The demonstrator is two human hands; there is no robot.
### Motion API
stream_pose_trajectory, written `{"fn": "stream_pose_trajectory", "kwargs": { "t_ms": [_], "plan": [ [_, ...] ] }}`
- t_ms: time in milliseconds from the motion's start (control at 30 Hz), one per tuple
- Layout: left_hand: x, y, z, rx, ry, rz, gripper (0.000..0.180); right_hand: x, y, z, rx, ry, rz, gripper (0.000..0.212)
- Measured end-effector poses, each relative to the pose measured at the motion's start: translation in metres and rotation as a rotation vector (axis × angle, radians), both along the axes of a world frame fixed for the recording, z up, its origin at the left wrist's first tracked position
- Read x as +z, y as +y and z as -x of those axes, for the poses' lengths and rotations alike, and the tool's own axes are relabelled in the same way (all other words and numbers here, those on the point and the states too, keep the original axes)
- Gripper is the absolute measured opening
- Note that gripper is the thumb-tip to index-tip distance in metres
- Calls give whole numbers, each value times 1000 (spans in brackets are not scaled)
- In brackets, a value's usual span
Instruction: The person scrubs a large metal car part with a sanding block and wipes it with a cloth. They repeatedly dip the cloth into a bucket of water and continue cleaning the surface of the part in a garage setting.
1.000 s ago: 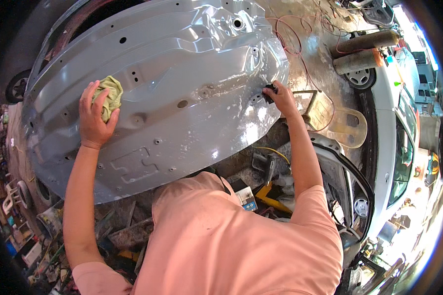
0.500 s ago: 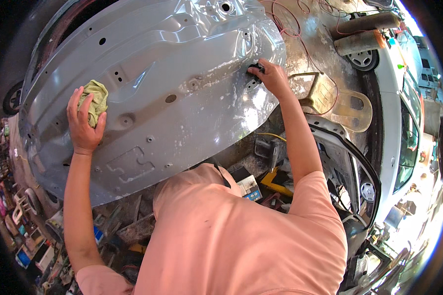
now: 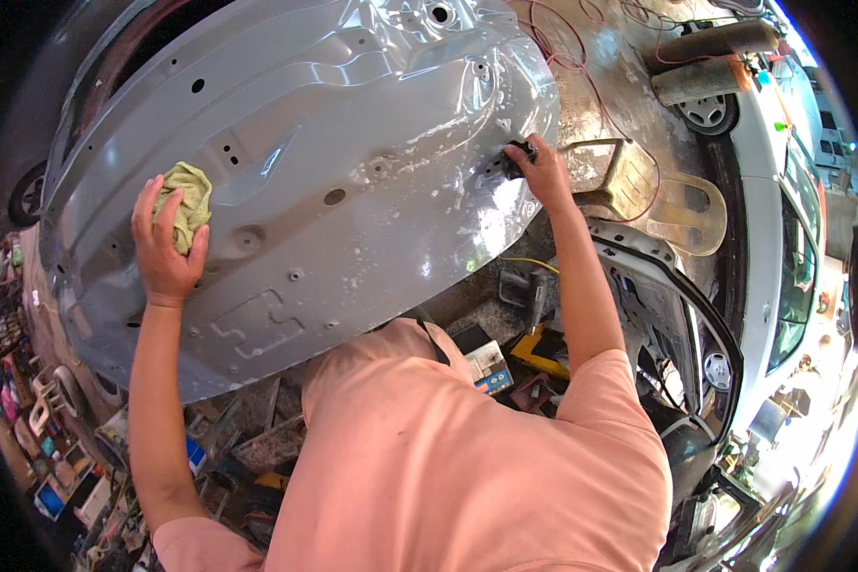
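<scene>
A large grey metal car panel (image 3: 305,229), curved and punched with holes, lies in front of me. Pale wet-looking streaks and droplets cover its right part. My left hand (image 3: 170,257) rests on the panel's left side, fingers closed over a crumpled yellow-green cloth (image 3: 193,195). Out at the right edge, my right hand (image 3: 549,177) pinches a small black pad or folded sheet (image 3: 518,158) against the surface. Its exact kind is partly hidden by the fingers.
To the right of the panel stands a worn yellowish plastic chair (image 3: 629,181), with a red hose (image 3: 596,86) trailing past it. A detached car door (image 3: 672,324) and a white car (image 3: 758,229) are farther right. Near my body sits a yellow tool (image 3: 541,351) amid clutter.
My right hand has slid a little to the right and toward me along the panel edge, with the black piece. The left hand and cloth stay in place on the panel.
</scene>
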State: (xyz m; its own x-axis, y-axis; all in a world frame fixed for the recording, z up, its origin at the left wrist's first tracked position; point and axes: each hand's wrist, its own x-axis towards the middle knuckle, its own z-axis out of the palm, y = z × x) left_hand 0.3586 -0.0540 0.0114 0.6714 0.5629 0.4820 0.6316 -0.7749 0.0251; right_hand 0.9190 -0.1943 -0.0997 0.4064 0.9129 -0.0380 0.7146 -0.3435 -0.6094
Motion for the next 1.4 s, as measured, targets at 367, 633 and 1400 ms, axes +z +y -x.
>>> {"fn": "stream_pose_trajectory", "kwargs": {
  "t_ms": [367,633,1400],
  "plan": [
    [3,0,-2,4,-2,16,56,-18,-5,10,-193,-1,-56,54],
    [1,-7,5,45,-54,2,75,-60,-68,99,-428,5,41,59],
    [-65,-351,307,798,-1164,826,34,70,-77,621,557,831,235,28]
  ]
}}
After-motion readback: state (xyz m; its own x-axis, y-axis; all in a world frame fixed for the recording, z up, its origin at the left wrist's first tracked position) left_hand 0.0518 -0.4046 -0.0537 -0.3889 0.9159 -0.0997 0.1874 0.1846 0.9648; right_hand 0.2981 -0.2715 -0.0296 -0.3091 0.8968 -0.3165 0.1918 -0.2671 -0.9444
